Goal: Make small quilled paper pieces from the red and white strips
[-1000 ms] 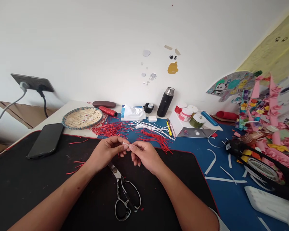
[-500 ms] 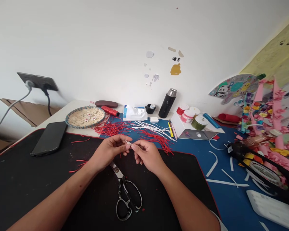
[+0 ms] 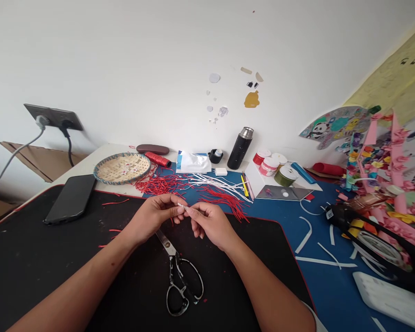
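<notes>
nearest, a pair of large scissors (image 3: pixel 171 250) lies on the black mat (image 3: pixel 131 295), its handle loops toward the person and its blades running away, their ends hidden behind the left hand (image 3: pixel 155 216). no finger is in the loops.

just beyond the handles the two hands meet. the left grip is pinched, thumb against forefinger, on a small white piece (image 3: pixel 182 206) whose pale tip pokes out above the fingers. the right hand (image 3: pixel 212 223) is pinched on the same piece from the other side, its remaining fingers curled loosely below. the fingertips all but meet and cover most of the piece, so i cannot tell whether it is folded, knotted or plain.

the step in hand looks like fine fingertip work on that piece, held up off the mat. the next move seems to call for a steady left pinch and a light, exact right one, since something so thin could slip easily.

farther off to the left are short red cord pieces (image 3: pixel 115 202) and a dark phone (image 3: pixel 70 198). past the hands, a bundle of red cords (image 3: pixel 226 200) lies with white cords (image 3: pixel 221 183) just behind it. at the back of the table (image 3: pixel 105 151) sit a shallow woven basket (image 3: pixel 107 168), a red spool (image 3: pixel 158 160) beside it, a tissue pack (image 3: pixel 193 162) and, near the wall, a black flask (image 3: pixel 240 150).
</notes>
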### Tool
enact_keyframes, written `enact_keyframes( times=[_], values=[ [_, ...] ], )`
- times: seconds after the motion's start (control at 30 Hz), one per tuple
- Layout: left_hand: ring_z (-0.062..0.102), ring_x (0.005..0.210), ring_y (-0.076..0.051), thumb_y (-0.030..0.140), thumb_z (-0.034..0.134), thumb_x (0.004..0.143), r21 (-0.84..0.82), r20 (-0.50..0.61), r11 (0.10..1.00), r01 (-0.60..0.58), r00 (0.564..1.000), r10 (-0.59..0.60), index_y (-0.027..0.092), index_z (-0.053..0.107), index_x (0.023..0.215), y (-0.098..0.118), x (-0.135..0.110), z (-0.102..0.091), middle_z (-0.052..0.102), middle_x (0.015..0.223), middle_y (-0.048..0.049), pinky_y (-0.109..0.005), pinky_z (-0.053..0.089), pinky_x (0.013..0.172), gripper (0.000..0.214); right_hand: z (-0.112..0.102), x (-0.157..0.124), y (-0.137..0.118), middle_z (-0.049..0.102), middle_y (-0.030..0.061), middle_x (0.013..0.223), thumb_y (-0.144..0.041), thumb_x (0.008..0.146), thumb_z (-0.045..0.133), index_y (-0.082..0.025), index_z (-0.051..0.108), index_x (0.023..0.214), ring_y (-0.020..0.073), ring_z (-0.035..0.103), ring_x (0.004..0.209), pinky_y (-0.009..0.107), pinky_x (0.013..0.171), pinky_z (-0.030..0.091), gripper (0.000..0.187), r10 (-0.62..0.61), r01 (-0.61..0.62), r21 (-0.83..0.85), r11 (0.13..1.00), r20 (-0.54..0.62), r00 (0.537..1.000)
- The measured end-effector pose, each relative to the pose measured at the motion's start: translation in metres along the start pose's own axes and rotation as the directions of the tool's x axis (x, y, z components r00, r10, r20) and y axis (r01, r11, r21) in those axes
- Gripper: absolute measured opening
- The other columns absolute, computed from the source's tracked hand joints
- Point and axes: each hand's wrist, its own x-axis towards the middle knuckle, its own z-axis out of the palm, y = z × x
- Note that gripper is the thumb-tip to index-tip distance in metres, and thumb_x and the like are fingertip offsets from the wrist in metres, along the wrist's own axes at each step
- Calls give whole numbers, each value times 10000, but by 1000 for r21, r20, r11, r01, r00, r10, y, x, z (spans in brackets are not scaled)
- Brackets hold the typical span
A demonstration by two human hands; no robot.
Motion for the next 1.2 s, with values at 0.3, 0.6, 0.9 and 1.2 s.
enact_keyframes(
  times=[0.3, 0.6, 0.9, 1.2],
  values=[
    [652, 635, -166, 449, 927, 697, 15, -29, 999, 34, 999, -34, 185, 818, 805, -4, 0, -2, 747, 724, -34, -289, 561, 648, 306, 1, 0, 0, 598, -43, 595, -551, 916, 667, -174, 654, 862, 96, 541, 448, 204, 407, 368, 381, 0, 0, -21, 1000, 2, 1000],
    [671, 669, -171, 483, 924, 703, -13, -15, 998, 55, 998, -55, 192, 794, 866, -3, -1, 1, 745, 782, -28, -295, 574, 657, 357, 1, 0, 1, 594, -42, 602, -496, 940, 640, -179, 649, 861, 99, 541, 451, 203, 403, 366, 327, -4, 2, -54, 999, -20, 1000],
    [657, 637, -163, 483, 940, 675, 15, 4, 995, 95, 995, -95, 190, 773, 804, 0, -2, 3, 710, 722, -7, -275, 565, 610, 361, 2, -1, 1, 595, -41, 615, -433, 952, 642, -187, 654, 875, 100, 549, 471, 204, 434, 381, 258, -17, 12, -135, 991, -35, 999],
    [660, 637, -150, 488, 926, 718, -55, -63, 997, 51, 997, -55, 180, 764, 782, -5, 0, 2, 727, 708, -16, -252, 553, 634, 354, -3, 3, 1, 605, -32, 628, -539, 927, 610, -182, 629, 870, 101, 558, 454, 198, 404, 373, 362, -41, 36, -57, 998, -87, 995]
  ],
)
